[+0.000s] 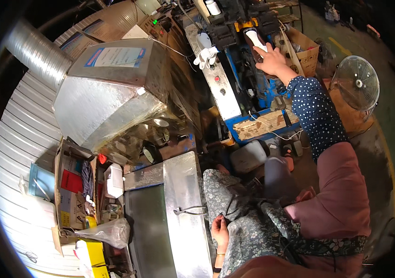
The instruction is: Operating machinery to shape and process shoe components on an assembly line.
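Observation:
At the blue and black machine [238, 69], my right hand [274, 61] reaches forward and holds the near end of a dark shoe [258, 54]. The shoe lies bottom up, with its long white underside [255, 39] showing; its far end sits at the machine's yellow parts [246, 24]. Close to my body, my left hand [220, 231] is closed, thumb and fingers pressed together. Whatever it may hold is too small to make out. Just beyond it, metal pincers [190, 211] lie on the pale metal ledge [183, 185].
A metal hood [109, 78] with a duct stands at the left. White gloves [205, 56] lie on the machine's side panel. An open carton of supplies [74, 185] is lower left. To the right are a fan [358, 83] and a cardboard box [306, 55].

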The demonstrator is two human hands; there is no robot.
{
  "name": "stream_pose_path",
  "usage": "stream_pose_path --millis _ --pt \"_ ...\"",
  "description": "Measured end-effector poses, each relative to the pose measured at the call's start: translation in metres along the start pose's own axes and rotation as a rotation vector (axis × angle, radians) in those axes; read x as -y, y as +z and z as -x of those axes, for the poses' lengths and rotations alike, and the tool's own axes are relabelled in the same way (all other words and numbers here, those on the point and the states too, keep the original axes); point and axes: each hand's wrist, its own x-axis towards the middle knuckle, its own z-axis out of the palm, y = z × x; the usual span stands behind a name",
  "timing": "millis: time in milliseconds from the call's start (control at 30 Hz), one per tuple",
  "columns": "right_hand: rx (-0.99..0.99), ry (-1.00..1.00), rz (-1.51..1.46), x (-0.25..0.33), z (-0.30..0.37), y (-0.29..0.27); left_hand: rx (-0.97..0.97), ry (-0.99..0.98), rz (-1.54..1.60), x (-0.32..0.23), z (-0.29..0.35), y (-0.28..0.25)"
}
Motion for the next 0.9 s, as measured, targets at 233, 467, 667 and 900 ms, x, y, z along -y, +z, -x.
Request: stream_pose_path --millis 233,467,667,900 --pt "0.049 0.045 -0.068 0.003 -0.029 -0.008 -0.073 0.019 0.096 0.011 -0.011 0.003" --pt "0.058 0.069 -0.139 0.005 -0.083 -0.003 -0.152 0.028 0.104 0.026 -0.015 0.007" --pt "0.09 0.081 -0.151 0.005 -0.1 -0.008 -0.231 -0.008 0.13 0.016 -0.023 0.011" --pt "0.037 0.054 -0.142 0.004 -0.104 -0.018 -0.286 -0.019 0.006 0.025 -0.032 -0.003"
